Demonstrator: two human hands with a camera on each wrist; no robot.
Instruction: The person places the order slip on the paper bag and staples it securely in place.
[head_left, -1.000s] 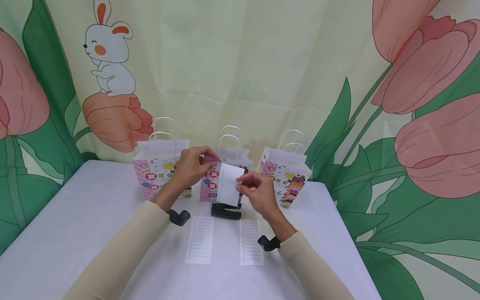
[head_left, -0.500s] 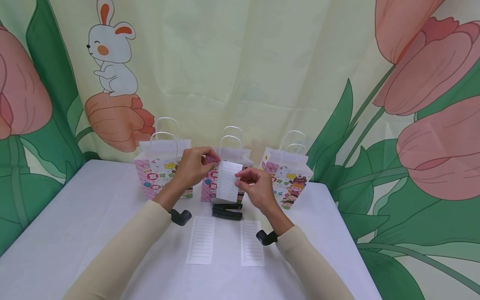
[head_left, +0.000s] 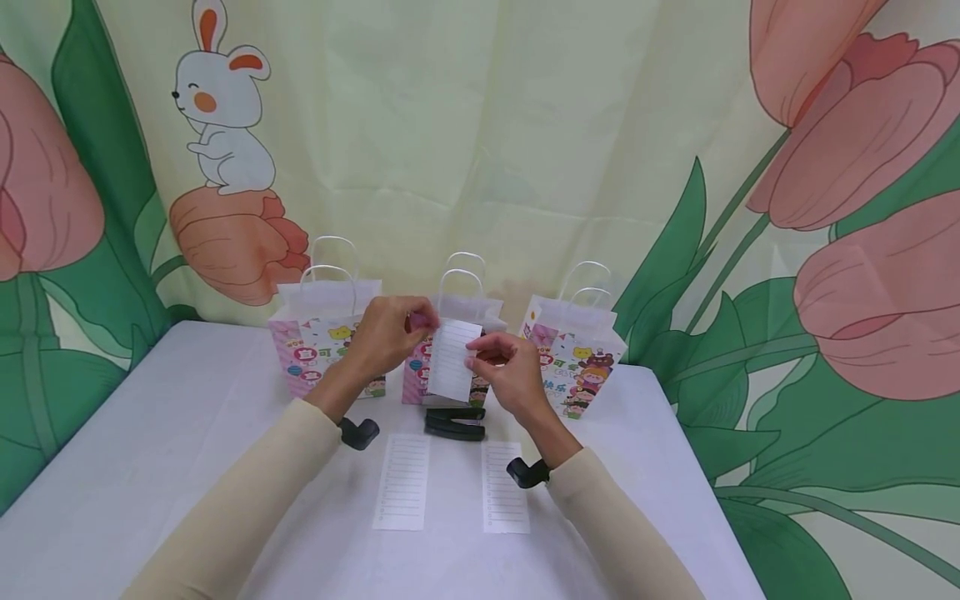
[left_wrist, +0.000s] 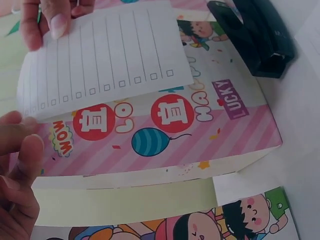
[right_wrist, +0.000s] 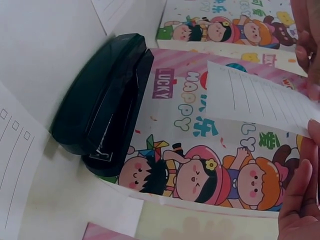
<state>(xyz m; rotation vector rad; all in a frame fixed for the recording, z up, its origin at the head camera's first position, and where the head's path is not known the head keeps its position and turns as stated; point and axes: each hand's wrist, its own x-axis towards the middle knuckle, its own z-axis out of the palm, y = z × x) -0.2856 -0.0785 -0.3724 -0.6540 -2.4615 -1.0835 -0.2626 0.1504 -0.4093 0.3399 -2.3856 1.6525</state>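
A white lined checklist slip [head_left: 452,362] hangs upright in front of the middle gift bag [head_left: 417,377]. My left hand [head_left: 388,335] pinches its top left corner, as the left wrist view shows at the slip's near corner [left_wrist: 35,107]. My right hand [head_left: 512,367] holds its right edge between thumb and fingers. Behind the slip, the bag's printed front is partly covered. Just below stands a black stapler [head_left: 454,423], lying on the table close to the bag's base, its jaws apart in the right wrist view.
Two more printed gift bags, one to the left [head_left: 324,354] and one to the right [head_left: 577,367], stand with white handles up. Two similar slips lie on the white tablecloth: the left slip [head_left: 402,483] and the right slip [head_left: 506,492]. A printed curtain [head_left: 525,125] hangs behind.
The slip has shifted slightly left and up against the middle bag. My right hand has moved slightly left and up with it; my left hand stays almost in place.
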